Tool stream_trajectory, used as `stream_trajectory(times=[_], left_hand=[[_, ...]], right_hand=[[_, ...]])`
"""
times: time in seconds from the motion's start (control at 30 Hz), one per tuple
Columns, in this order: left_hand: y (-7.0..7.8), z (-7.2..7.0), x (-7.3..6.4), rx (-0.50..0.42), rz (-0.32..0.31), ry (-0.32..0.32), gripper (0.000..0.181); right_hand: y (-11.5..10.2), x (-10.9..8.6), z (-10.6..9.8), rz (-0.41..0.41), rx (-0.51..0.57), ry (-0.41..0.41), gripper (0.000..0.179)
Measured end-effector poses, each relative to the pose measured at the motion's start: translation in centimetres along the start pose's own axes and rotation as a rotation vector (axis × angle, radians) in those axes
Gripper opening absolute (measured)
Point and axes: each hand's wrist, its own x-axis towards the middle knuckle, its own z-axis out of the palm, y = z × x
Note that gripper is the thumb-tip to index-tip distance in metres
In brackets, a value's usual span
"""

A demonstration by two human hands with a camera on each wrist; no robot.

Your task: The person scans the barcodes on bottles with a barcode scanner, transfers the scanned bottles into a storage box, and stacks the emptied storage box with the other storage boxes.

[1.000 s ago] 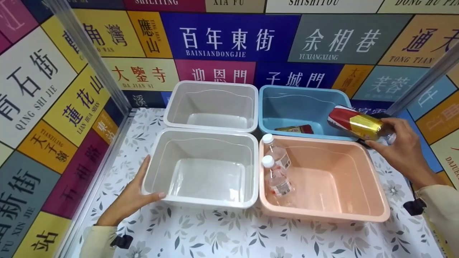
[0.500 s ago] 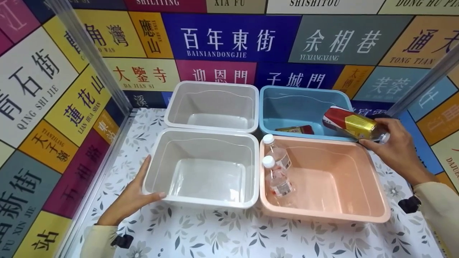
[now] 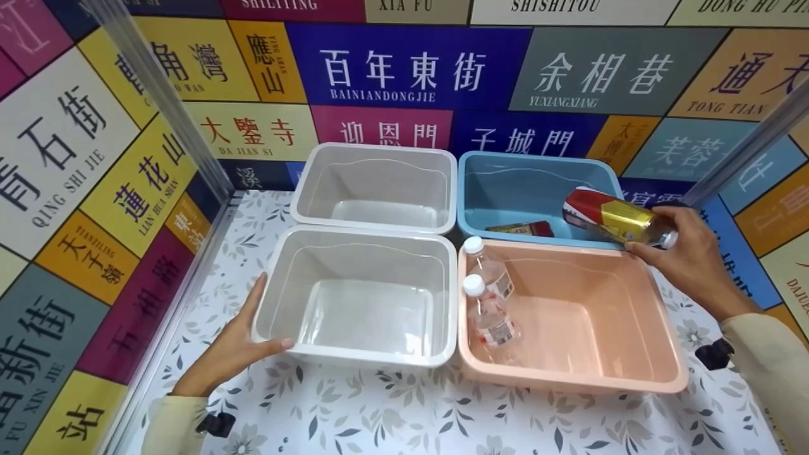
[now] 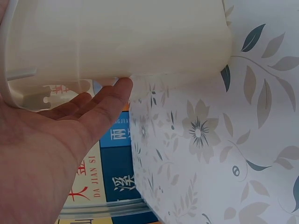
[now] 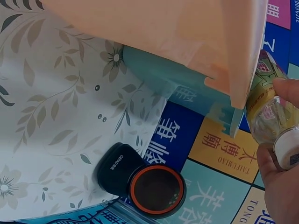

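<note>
Right hand [image 3: 695, 259] pinching a red-and-gold bottle [image 3: 610, 218] near its capped end, thumb below and fingers above, seen from my remote post through the head camera. The bottle is tilted across the front right corner of a blue bin [image 3: 531, 183], its red base over the interior; whether it touches the rim, I cannot tell. Low in that bin lies a red-and-yellow item [image 3: 521, 229]. Left hand [image 3: 234, 347], spread, rests its thumb on the front rim of a front grey bin [image 3: 366, 358], straight fingers along the outer left side. Behind it stands a rear grey bin [image 3: 379, 177]. Two white-capped clear bottles [image 3: 494, 322] stand along the left wall of a peach bin [image 3: 569, 379], all on a flowered cloth [image 3: 392, 420].

Through the left wrist camera, I see extended fingers beside the pale bin's outer wall, the cloth alongside.

On my right wrist feed, digits hold the bottle around its cap end, its body just beside the peach bin's rim. Well apart from the hand, near the cloth's edge, sits a dark device [image 5: 156, 190] with an orange ring.
</note>
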Motion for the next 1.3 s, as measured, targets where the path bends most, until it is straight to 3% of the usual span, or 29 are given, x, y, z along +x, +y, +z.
stream_trajectory(times=[0.87,1.3], left_hand=[[-0.1,0.1,0.0,0.000,-0.002,0.003,0.116],[-0.2,0.1,0.2,-0.021,0.017,0.013,0.116]], right_hand=[[-0.8,1.6,1.7,0.058,0.026,-0.114,0.078],[-1.0,2.6,0.9,0.126,0.060,-0.191,0.082]])
